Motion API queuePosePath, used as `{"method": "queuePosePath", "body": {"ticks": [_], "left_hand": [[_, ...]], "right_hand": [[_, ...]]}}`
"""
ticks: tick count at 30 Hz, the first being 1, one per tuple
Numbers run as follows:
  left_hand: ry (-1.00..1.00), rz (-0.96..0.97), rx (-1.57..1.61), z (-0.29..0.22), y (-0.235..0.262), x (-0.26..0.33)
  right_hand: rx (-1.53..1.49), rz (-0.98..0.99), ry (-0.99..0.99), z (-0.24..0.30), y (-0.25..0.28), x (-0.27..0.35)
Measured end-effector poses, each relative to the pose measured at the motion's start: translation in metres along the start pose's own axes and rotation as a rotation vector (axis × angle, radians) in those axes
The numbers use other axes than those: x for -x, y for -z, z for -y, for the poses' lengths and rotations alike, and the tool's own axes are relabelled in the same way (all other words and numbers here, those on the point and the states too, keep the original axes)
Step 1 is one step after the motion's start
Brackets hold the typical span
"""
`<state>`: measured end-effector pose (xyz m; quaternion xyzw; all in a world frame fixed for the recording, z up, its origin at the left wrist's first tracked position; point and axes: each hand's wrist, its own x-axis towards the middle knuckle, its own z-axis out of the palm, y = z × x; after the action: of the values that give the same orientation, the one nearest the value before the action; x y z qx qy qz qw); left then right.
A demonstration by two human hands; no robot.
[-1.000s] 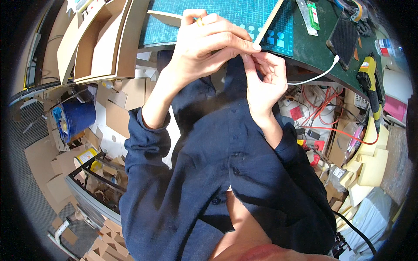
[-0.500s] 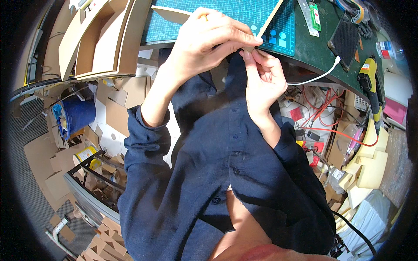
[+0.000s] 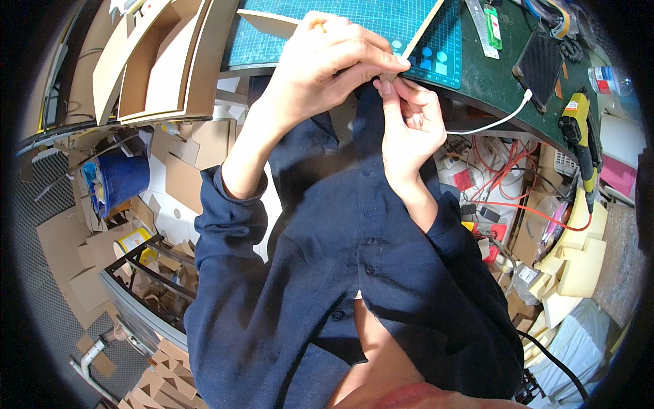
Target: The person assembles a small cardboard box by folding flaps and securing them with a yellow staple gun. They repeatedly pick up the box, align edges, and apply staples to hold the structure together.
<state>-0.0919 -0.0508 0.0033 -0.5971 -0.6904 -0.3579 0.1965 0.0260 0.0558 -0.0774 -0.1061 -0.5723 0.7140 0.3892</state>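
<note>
My left hand (image 3: 330, 65) is closed over a flat tan cardboard piece (image 3: 269, 22) at the near edge of the worktable. One end of the piece sticks out to the left of the hand. A thin cardboard strip (image 3: 424, 31) runs up and to the right from my fingertips. My right hand (image 3: 409, 123) is just below, with thumb and forefinger pinching the cardboard's lower end where both hands' fingertips meet. Both hands hover over the edge of a green cutting mat (image 3: 381, 17). My dark blue shirt fills the middle of the view.
A white cable (image 3: 490, 123) hangs off the table edge beside a black pad (image 3: 541, 58) and a yellow-and-black tool (image 3: 579, 126). A cardboard shelf model (image 3: 157, 61) stands at left. Below are a blue bucket (image 3: 122, 178), a yellow tin (image 3: 133, 240), red wires and foam blocks (image 3: 579, 259).
Both hands stay at the same spot on the table edge. My right fingers have shifted slightly closer to my left fingertips.
</note>
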Motion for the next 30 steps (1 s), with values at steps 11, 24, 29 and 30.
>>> {"method": "queuePosePath", "body": {"ticks": [11, 24, 29, 30], "left_hand": [[-0.017, -0.065, 0.029, -0.002, -0.003, 0.0], [-0.018, -0.023, 0.011, -0.001, -0.001, -0.001], [0.0, -0.037, 0.043, -0.001, -0.002, 0.001], [0.002, -0.036, 0.045, -0.001, -0.002, 0.001]], "right_hand": [[0.042, 0.011, 0.003, -0.002, 0.002, 0.001], [0.079, 0.132, 0.042, 0.001, 0.01, -0.003], [0.096, 0.086, -0.017, 0.003, 0.007, -0.004], [0.071, 0.059, -0.009, 0.001, 0.006, -0.004]]}}
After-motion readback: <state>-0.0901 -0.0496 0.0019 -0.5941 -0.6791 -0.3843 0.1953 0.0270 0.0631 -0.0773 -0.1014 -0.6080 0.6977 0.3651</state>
